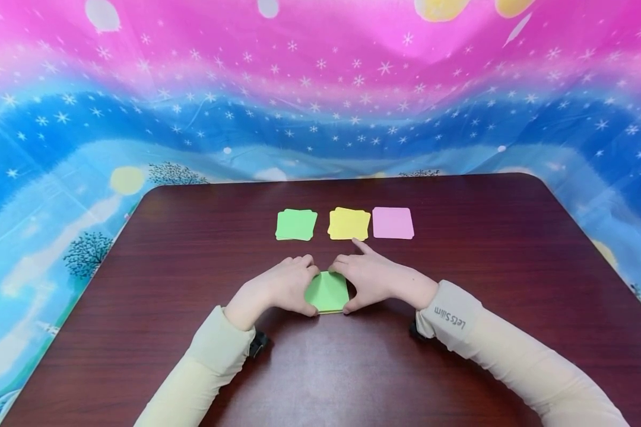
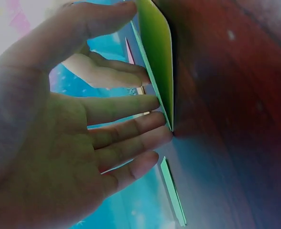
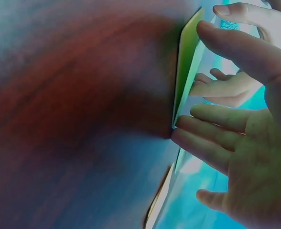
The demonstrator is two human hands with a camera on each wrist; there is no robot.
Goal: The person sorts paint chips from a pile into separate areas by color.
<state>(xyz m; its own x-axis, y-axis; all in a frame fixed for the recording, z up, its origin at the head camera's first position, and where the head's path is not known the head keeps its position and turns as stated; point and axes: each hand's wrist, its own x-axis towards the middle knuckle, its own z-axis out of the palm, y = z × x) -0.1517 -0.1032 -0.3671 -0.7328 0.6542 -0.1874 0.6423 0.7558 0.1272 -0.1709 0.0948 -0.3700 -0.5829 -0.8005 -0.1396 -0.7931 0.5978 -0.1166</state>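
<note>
A folded green paper sheet (image 1: 327,293) is between both hands near the middle of the table. Seen in the left wrist view, its two layers (image 2: 157,52) spread apart like a narrow V. My left hand (image 1: 285,286) holds it on the left side, thumb at the near corner and fingertips at the far edge. On the right side my right hand (image 1: 374,279) grips it the same way, with the little finger sticking out towards the yellow stack. The fingers of both hands are fairly straight in the wrist views.
Beyond the hands, a green paper stack (image 1: 296,225), a yellow paper stack (image 1: 349,224) and a pink paper stack (image 1: 393,223) lie in a row. The dark red-brown table (image 1: 192,237) ends at a patterned pink and blue cloth (image 1: 320,101).
</note>
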